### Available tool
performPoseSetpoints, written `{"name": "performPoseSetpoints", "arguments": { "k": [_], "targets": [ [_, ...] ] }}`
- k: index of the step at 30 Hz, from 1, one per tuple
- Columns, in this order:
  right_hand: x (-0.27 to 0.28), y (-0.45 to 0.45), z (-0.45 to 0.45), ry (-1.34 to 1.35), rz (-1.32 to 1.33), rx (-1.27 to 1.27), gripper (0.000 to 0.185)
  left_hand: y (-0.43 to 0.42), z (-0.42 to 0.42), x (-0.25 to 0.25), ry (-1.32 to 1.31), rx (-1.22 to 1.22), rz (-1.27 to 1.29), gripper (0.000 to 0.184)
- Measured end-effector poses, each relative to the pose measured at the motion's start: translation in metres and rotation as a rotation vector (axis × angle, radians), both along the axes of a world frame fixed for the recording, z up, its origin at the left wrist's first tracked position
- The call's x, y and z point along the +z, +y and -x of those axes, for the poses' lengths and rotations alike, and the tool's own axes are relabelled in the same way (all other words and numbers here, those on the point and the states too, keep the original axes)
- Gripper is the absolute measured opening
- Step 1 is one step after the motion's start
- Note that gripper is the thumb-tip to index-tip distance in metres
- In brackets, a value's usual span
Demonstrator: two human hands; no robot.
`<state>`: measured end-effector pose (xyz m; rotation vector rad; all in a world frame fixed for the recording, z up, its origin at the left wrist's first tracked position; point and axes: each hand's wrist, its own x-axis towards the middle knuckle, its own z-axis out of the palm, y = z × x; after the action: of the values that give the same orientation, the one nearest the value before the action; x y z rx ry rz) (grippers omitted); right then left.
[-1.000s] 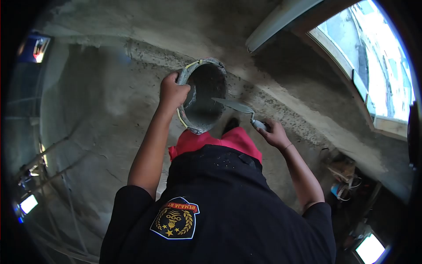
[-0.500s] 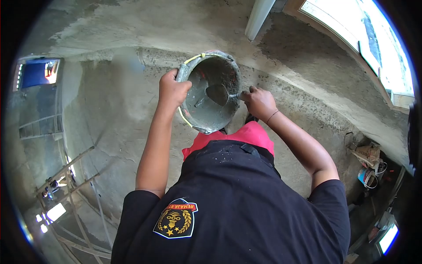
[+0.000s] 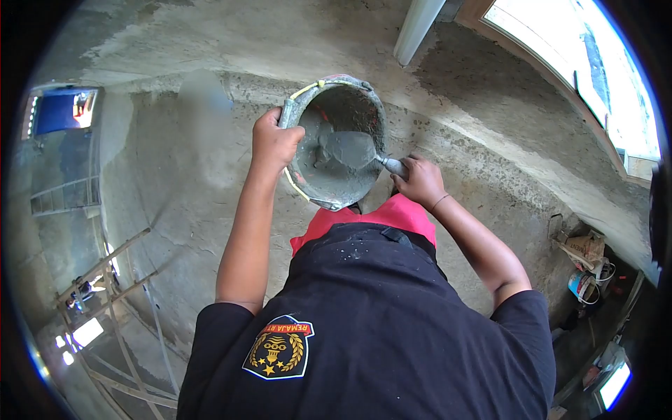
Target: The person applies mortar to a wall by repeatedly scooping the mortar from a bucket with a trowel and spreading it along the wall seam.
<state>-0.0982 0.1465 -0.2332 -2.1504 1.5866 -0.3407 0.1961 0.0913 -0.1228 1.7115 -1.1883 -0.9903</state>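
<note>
My left hand [image 3: 276, 142] is closed around the grip on the handle of a mortar-stained bucket [image 3: 379, 115], which is tilted so its mouth faces me. Grey wet mortar [image 3: 322, 178] lies inside. In my right hand [image 3: 420, 182] is the handle of a trowel [image 3: 353, 148]. Its blade is inside the bucket's mouth, over the mortar. Fingers wrap the trowel handle just outside the rim on the right.
A wall with rough plaster [image 3: 280, 42] runs along the far side, with a pale pipe [image 3: 418, 31] and a framed window [image 3: 560, 42]. A cement bag [image 3: 586, 246] and a small pail [image 3: 582, 285] are at right. Wooden poles [image 3: 115, 301] stand at left.
The trowel blade has turned and now lies flatter across the bucket's mouth. My right hand has moved slightly down and to the right, while my left hand stays on the bucket handle.
</note>
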Motion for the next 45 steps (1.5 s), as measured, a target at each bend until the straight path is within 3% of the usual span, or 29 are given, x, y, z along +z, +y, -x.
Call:
{"name": "performPoseSetpoints", "arguments": {
  "k": [5, 32, 36, 45],
  "targets": [
    [0.001, 0.005, 0.005, 0.003, -0.116, -0.058, 0.029, -0.001, 0.001, 0.002, 0.018, -0.003, 0.005, 0.010],
    [0.025, 0.019, 0.000, -0.063, -0.122, -0.157, 0.030, -0.010, -0.004, -0.012, 0.046, -0.027, -0.104, 0.017],
    [0.030, 0.021, -0.008, -0.064, -0.117, -0.175, 0.031, -0.008, -0.005, -0.019, 0.011, -0.005, -0.054, 0.010],
    [0.038, 0.040, 0.006, -0.079, -0.290, -0.224, 0.039, -0.008, 0.009, -0.025, 0.033, 0.024, -0.050, 0.010]
  ]
}}
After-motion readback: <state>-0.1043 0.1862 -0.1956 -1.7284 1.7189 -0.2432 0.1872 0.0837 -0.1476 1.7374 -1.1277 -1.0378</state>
